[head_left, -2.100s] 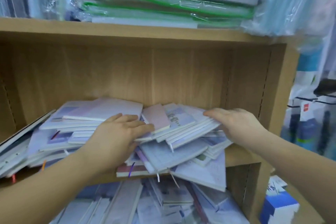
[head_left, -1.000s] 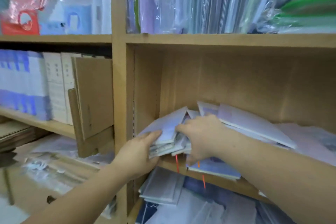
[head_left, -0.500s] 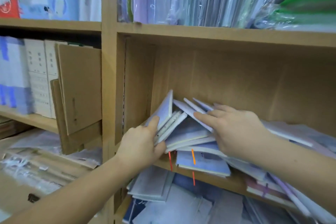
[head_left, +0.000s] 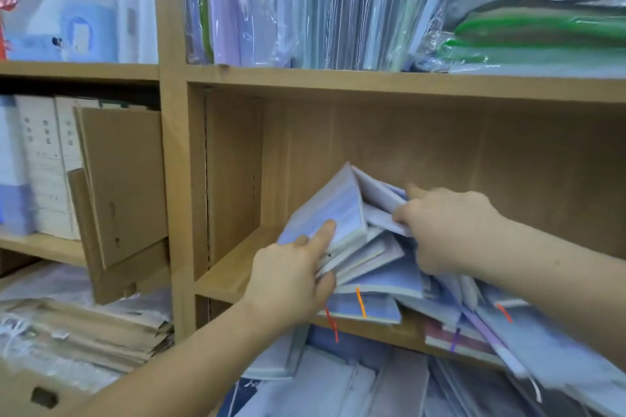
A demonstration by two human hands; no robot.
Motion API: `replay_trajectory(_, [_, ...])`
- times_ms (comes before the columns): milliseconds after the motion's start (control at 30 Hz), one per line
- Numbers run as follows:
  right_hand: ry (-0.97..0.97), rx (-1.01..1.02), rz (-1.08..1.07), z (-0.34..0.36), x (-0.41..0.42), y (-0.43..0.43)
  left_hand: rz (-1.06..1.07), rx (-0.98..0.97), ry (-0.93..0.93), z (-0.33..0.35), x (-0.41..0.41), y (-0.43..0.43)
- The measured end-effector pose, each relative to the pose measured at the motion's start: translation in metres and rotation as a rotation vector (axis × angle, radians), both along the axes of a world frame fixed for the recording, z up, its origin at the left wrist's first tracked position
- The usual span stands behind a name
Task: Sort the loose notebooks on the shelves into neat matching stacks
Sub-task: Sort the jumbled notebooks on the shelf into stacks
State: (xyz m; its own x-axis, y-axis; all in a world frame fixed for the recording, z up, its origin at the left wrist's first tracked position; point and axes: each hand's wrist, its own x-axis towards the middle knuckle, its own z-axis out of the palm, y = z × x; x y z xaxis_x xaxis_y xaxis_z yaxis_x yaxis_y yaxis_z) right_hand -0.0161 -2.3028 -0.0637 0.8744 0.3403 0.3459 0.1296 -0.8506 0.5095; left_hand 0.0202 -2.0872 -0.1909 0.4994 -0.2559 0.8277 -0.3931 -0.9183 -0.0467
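Note:
A messy heap of pale blue and lilac notebooks (head_left: 382,284) lies on the middle wooden shelf (head_left: 230,274), some with orange or purple ribbon markers hanging over the edge. My left hand (head_left: 291,274) grips a bundle of them from the left, with a lilac-covered notebook (head_left: 335,210) tilted up on edge against its thumb. My right hand (head_left: 440,230) holds a few white-edged notebooks just right of that one, fingers curled around their edges. The pile trails off to the right under my right forearm.
More loose notebooks (head_left: 355,382) fill the shelf below. Plastic-wrapped folders (head_left: 305,3) stand on the shelf above. The left bay holds white binders (head_left: 44,166), a leaning cardboard piece (head_left: 125,186) and flattened cardboard (head_left: 84,325). Bare shelf shows left of the pile.
My left hand has tipped the lilac notebook steeper, up on edge. My right hand has shifted from resting flat on the pile to gripping notebooks beside it. The view has moved slightly.

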Motion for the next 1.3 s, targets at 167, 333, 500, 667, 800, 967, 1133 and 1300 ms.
replay_trajectory(167, [0.055,0.277,0.453,-0.02,-0.001,0.038,-0.005,-0.195,0.266,-0.011,-0.022,0.02])
replay_trajectory(333, [0.333,0.251,0.425,-0.048,0.026,0.068,-0.394,-1.081,0.766,-0.021,-0.037,0.063])
replay_trajectory(500, [0.417,0.377,0.456,-0.05,0.032,0.066,-0.11,-1.337,0.97,-0.04,-0.037,0.092])
replay_trajectory(667, [0.327,0.566,0.535,-0.063,0.031,0.058,-0.28,-1.681,1.109,-0.035,-0.024,0.065])
replay_trajectory(800, [0.208,0.816,0.622,-0.065,0.03,0.048,-0.367,-1.693,1.075,-0.009,-0.026,0.081])
replay_trajectory(967, [0.053,0.967,0.651,-0.067,0.027,0.048,-0.484,-1.762,1.15,0.003,-0.037,0.082])
replay_trajectory(1133, [0.078,0.758,0.614,-0.077,0.028,0.048,-0.427,-1.741,1.126,0.002,-0.036,0.075])
replay_trajectory(1300, [0.034,0.648,0.472,-0.069,0.011,0.024,-0.425,-1.664,1.243,-0.002,-0.05,0.05])
